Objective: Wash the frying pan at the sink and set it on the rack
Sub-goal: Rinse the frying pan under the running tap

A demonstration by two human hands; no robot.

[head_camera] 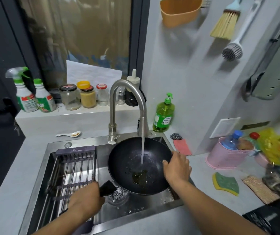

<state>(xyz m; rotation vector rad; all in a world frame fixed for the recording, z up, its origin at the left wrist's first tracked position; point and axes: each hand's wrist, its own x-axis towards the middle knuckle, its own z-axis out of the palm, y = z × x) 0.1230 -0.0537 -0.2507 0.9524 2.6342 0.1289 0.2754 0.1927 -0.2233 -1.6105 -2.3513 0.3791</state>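
A black frying pan [129,160] sits tilted over the steel sink [135,211], under the faucet [127,106]. Water streams from the spout into the pan, and brownish oily liquid pools at its bottom. My left hand [86,199] grips the pan's black handle at the lower left. My right hand [177,168] holds the pan's right rim, fingers curled over the edge. A dark wire rack [71,173] spans the left half of the sink, beside the pan.
Green dish soap bottle [163,114] stands behind the sink's right corner. A steel scourer [176,136] and pink cloth [182,147] lie right of the sink, a green-yellow sponge [225,184] farther right. Pink basket [224,158], jars and spray bottles line the edges. A spoon [69,134] lies behind.
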